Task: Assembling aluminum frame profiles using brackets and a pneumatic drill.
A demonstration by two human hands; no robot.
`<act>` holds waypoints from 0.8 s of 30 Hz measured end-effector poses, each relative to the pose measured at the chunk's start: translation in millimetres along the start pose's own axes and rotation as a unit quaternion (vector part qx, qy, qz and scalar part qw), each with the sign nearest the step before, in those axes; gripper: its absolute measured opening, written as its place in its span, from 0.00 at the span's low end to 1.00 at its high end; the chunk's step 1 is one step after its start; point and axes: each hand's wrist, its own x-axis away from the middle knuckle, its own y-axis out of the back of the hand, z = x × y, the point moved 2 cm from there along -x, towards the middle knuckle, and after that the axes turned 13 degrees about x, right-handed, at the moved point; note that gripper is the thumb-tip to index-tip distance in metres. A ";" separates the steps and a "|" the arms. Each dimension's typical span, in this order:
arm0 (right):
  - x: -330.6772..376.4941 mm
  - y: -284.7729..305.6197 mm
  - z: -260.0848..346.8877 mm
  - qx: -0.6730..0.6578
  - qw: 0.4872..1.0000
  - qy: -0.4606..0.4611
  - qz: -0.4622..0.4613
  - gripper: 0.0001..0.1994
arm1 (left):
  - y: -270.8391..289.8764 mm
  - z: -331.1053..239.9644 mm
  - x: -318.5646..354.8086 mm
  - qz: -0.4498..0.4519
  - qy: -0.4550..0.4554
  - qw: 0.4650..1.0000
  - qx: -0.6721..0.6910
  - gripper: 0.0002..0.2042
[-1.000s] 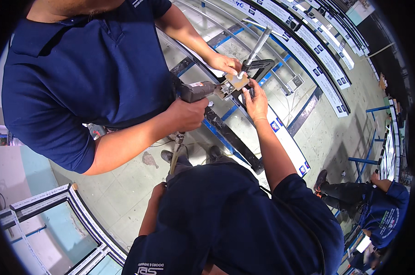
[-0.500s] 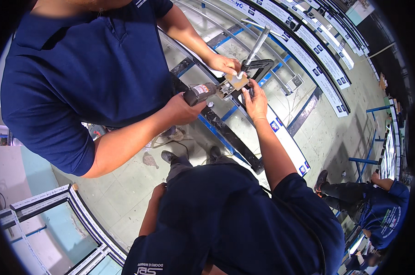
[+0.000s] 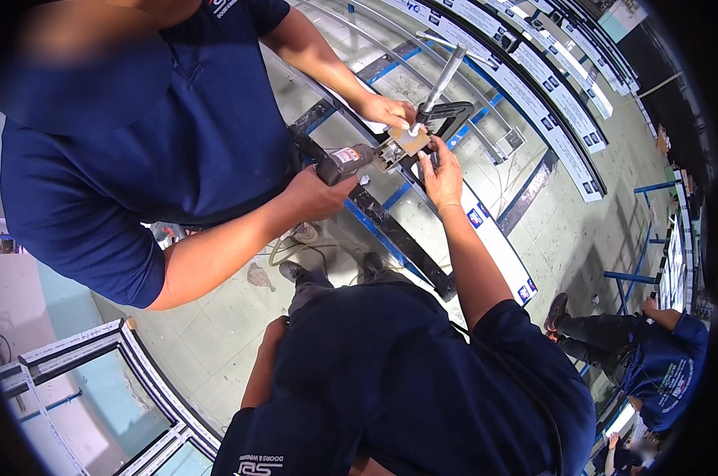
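Grey floor (image 3: 204,345) below; I see R hand (image 3: 444,178) fingertips on tan plate (image 3: 407,143), grip unclear; L hand (image 3: 277,327) state: can't tell. Clamp (image 3: 444,78) set just ahead of R, drill (image 3: 344,163) left; progress unconfirmed.

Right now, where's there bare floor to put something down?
Bare grey floor shows between the black-and-white frame at lower left and the wearer's left hand. More shows between the long white bars and the blue rack at right. It's crowded by the clamp: the wearer's right hand, a co-worker's hands, a drill and a small tan block bunch together.
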 end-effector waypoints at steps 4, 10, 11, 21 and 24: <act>0.0 -0.1 -2.4 0.000 1.000 -0.004 0.004 0.26 | -1.1 -1.9 0.0 0.005 -0.011 1.000 -0.012 0.19; 0.6 -0.6 2.6 -0.005 1.000 -0.005 0.009 0.25 | -4.5 18.1 -7.8 0.021 -0.059 0.997 -0.046 0.20; 1.1 -1.3 -1.0 0.000 1.000 -0.005 0.007 0.25 | -6.2 8.8 -9.3 0.024 -0.017 0.999 -0.041 0.20; -1.3 -7.1 -11.2 -0.002 1.000 0.007 0.005 0.20 | -8.1 14.8 -6.1 0.001 -0.010 0.999 0.042 0.20; 1.2 -8.6 -10.5 0.017 1.000 0.009 0.010 0.16 | -9.9 8.8 -1.9 0.013 0.021 0.999 -0.036 0.20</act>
